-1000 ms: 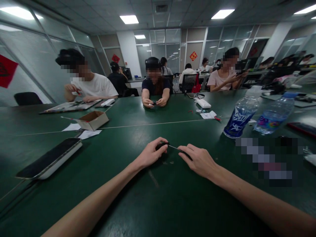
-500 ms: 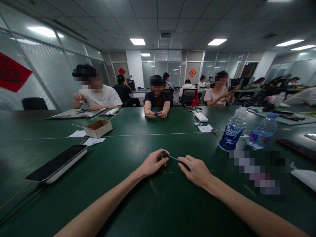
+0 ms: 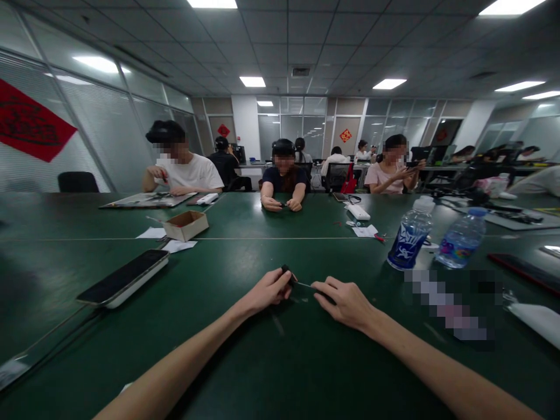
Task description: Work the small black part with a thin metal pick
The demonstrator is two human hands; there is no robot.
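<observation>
Over the green table (image 3: 245,373), my left hand (image 3: 272,290) is closed around a small black part (image 3: 286,270); most of it is hidden by the fingers, so its kind is unclear. My right hand (image 3: 347,300) pinches a screwdriver. Its thin metal shaft (image 3: 305,285) runs leftward from the right fingertips towards the black part. The screwdriver's handle is mostly covered by my fingers. Whether the tip touches the part is too small to tell.
A phone on a white box (image 3: 125,277) and a small open cardboard box (image 3: 187,226) stand left. Two bottles, one blue-labelled (image 3: 409,236) and one blue-capped (image 3: 461,239), stand right. Red-handled pliers (image 3: 380,237) lie beyond. Several people sit opposite; a co-worker's hands (image 3: 282,204) hold something small.
My left hand has turned the black part, whose top now tips up and leftward. The right hand still grips the screwdriver. The whole view has shifted slightly.
</observation>
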